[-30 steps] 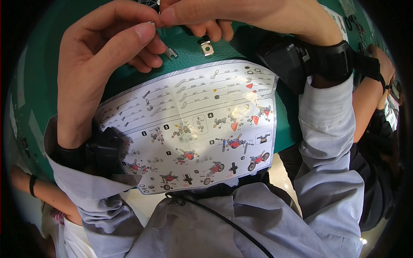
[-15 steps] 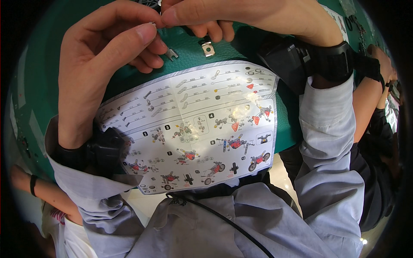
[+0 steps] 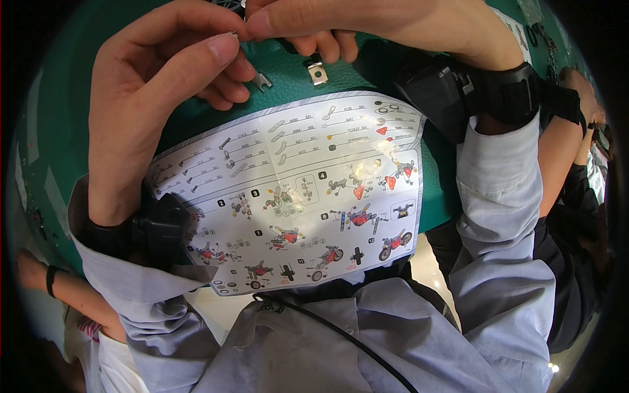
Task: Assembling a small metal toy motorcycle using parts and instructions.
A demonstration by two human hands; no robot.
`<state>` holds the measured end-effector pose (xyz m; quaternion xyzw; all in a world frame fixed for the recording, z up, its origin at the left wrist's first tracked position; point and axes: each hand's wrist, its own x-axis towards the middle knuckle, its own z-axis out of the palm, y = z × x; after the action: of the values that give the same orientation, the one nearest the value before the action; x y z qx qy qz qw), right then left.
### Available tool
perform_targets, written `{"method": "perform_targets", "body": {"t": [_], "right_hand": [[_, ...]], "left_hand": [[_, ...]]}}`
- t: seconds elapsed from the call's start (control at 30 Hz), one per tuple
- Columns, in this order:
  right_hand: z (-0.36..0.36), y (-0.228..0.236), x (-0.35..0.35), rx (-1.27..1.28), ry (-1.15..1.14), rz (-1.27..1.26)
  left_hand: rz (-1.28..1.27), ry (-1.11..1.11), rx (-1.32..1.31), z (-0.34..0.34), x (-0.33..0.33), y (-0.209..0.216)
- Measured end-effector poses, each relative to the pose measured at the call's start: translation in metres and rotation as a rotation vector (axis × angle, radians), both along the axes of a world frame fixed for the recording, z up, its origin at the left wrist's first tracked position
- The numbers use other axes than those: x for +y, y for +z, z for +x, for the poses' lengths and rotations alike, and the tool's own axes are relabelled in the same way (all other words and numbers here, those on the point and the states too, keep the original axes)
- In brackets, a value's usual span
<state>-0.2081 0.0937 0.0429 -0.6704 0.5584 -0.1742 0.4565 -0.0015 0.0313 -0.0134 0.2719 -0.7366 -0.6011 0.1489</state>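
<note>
At the top of the view my left hand (image 3: 164,72) pinches thumb and fingers together around something tiny and metallic, too small to name. The fingertips of my right hand (image 3: 314,23) meet it there, also pinched, on a small part that they mostly hide. A fork-ended metal piece (image 3: 263,81) shows just beside the lower fingers of my left hand. Below the curled fingers of my right hand is a silvery metal bracket (image 3: 318,74) with a round hole; whether those fingers touch it I cannot tell.
A printed instruction sheet (image 3: 301,229) with pictures of a model motorcycle lies along the near edge of the green table (image 3: 439,190). Small dark parts (image 3: 550,56) lie at the far right. Other people's arms (image 3: 85,295) are at both sides.
Almost nothing differs. Both hands keep their pinch in the same place, with only a very slight shift of the fingers.
</note>
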Motion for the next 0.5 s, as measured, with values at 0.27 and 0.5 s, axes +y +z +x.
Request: {"method": "perform_targets", "body": {"t": [0.27, 0.5], "right_hand": [[-0.003, -0.003, -0.01, -0.068, 0.036, 0.032], [-0.004, 0.009, -0.023, -0.124, 0.064, 0.167]], "left_hand": [[-0.012, -0.009, -0.003, 0.002, -0.006, 0.001], [0.136, 0.037, 0.074, -0.003, -0.001, 0.009]]}}
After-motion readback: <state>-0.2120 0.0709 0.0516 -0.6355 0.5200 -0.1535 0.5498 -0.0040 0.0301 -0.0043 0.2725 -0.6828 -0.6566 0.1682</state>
